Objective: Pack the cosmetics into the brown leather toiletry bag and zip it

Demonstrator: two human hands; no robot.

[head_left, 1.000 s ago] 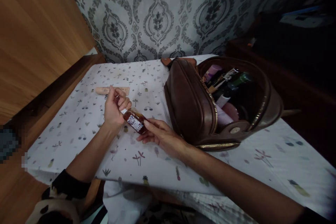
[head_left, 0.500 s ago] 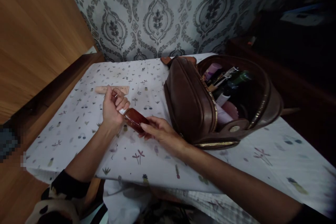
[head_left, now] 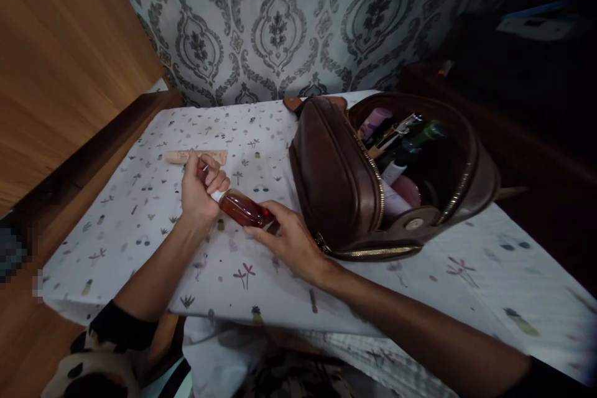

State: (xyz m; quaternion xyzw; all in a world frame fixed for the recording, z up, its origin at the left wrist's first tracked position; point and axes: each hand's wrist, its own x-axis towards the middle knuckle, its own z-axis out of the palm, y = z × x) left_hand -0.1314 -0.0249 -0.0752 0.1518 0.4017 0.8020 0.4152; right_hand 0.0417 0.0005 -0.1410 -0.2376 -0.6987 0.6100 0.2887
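Amber glass shows between the two hands: a small bottle [head_left: 242,206] held slantwise above the table, its white top [head_left: 217,195] toward the left hand [head_left: 201,185] and its base toward the right hand [head_left: 291,239]. Curled fingers of the left hand close around the white top, the palm turned partly upward. With the right hand, the person holds the base end in a narrow grip, thumb on the near side and fingers on the far side (the fingertips behind the glass are hidden).

Just beyond the left hand, a beige tube [head_left: 217,155] lies flat on the white tablecloth [head_left: 121,189], which is printed with palm trees, pineapples and sunglasses. Near the right hand, on the right side of the table, sits a brown bag [head_left: 336,177], unzipped and open. Inside it are a purple-pink tube [head_left: 375,120], a green item [head_left: 430,130] and a white-bodied container [head_left: 394,171], among other things too dark to make out. A round metal snap [head_left: 415,224] shows on its flap.

Behind the table is grey patterned wallpaper [head_left: 278,31], and a wooden panel [head_left: 65,43] stands at the left.
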